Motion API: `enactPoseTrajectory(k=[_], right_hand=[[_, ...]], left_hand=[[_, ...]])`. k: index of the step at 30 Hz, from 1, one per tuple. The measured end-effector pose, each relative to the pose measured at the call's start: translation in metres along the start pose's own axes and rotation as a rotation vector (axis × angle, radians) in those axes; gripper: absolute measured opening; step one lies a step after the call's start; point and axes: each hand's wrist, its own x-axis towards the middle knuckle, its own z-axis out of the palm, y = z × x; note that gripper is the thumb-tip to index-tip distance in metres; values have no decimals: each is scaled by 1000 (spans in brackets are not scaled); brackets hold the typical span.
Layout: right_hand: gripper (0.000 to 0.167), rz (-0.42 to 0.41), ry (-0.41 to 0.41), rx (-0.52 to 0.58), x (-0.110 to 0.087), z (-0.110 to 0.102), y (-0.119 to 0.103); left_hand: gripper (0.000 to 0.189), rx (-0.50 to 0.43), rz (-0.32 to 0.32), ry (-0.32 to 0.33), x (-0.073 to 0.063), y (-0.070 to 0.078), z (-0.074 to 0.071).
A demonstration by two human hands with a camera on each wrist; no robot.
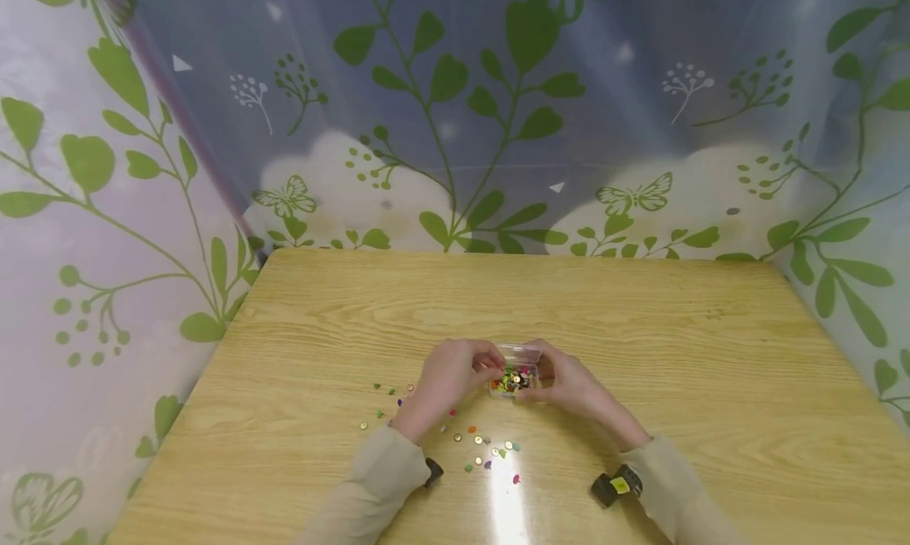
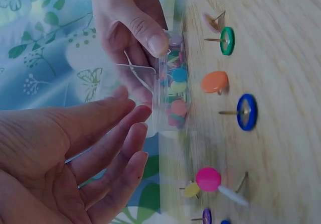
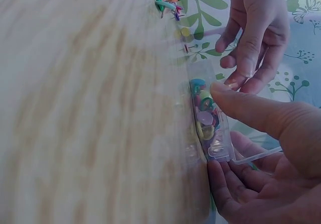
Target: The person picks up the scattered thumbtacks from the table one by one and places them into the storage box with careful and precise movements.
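Observation:
A small clear plastic box (image 1: 503, 393) with its lid (image 1: 519, 354) raised sits on the table, holding many colourful thumbtacks (image 1: 517, 379). My right hand (image 1: 572, 383) grips its right end, the thumb on the near side and the fingers around the back and lid, as the right wrist view shows. From the left, my left hand (image 2: 75, 153) reaches to the box's opening with fingers extended and slightly bent. No thumbtack shows clearly between its fingertips. Loose thumbtacks, such as an orange one (image 2: 214, 82) and a blue one (image 2: 247, 112), lie near the box.
More thumbtacks are scattered over the wooden table (image 1: 675, 316), around the left forearm and between the arms; a pink one (image 1: 516, 479) lies nearest me. Some have their points up. A leaf-patterned curtain (image 1: 455, 118) hangs behind the table and at both sides.

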Motion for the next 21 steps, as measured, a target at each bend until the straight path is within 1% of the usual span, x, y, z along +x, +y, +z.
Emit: enactPoseTrajectory(k=[4,7,11,15,21], right_hand=[[67,4,4,-4,1,0,0],[67,8,4,-3,1,0,0],[68,16,4,-1,1,0,0],[69,23,-3,4,1,1,0],[71,30,-3,1,0,1,0]], left_hand=[[10,-4,-35,10,-2,-1,-2],[11,24,-52,29,-4,-5,-5],[11,55,-79,47,-9,-11,-14],[11,60,-136,66,-15,-22,-29],[11,70,-188,141,-30,-47,-55]])
